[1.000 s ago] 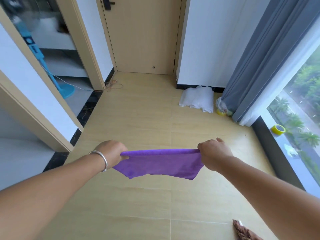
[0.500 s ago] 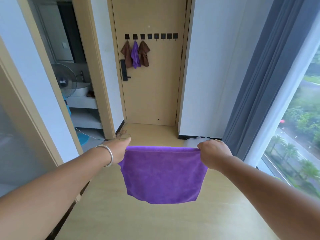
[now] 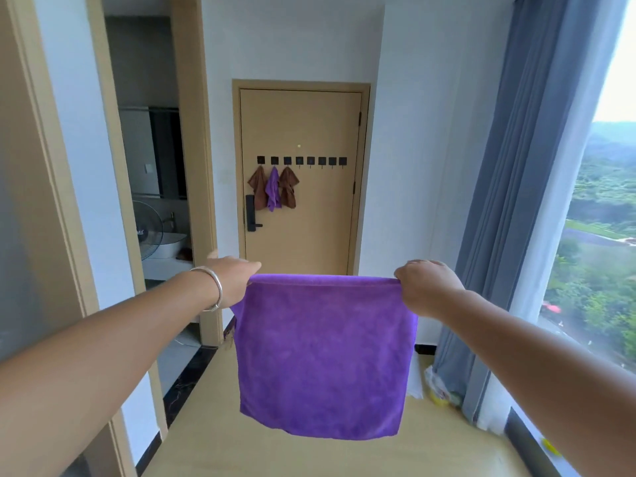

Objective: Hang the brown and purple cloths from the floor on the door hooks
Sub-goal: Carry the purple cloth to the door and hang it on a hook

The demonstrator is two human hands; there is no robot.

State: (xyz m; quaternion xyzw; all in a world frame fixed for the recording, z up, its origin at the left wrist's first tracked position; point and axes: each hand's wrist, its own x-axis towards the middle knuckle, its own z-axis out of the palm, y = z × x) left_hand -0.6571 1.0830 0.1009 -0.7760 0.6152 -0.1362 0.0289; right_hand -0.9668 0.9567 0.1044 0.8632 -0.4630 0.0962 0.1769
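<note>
Cloth, purple (image 3: 323, 356), held up flat in front of the person, stretched betw. both hands at its top edge, rest hanging straight down, well short of the door. Left hand (image 3: 231, 280) pinches top-left corner, fingers curled on the fabric; silver bangle (image 3: 211, 289) on that wrist. Right hand (image 3: 425, 285) grips top-right corner, knuckles toward cam, fingers curled round the hem. Both arms out straight, approx. level.

Door (image 3: 303, 235) ahead, tan wood, closed, black handle/lock (image 3: 251, 213) on its left side. Row of black hooks (image 3: 301, 161) across the door, 8 by my count. Three leftmost carry cloths: hung brown cloth (image 3: 258, 189), hung purple cloth (image 3: 274, 189), second hung brown cloth (image 3: 288, 189), bunched, touching each other side by side. Other hooks bare.

Left: open doorway w/ fan (image 3: 148, 228) and white basin (image 3: 172, 244) inside. Right: grey curtain (image 3: 509, 201) beside big window (image 3: 599, 235), trees outside. Floor (image 3: 213, 442) light wood-look. Something white and a yellow item (image 3: 438, 397) at the curtain foot, partly hidden by the held cloth, can't tell what they are.
</note>
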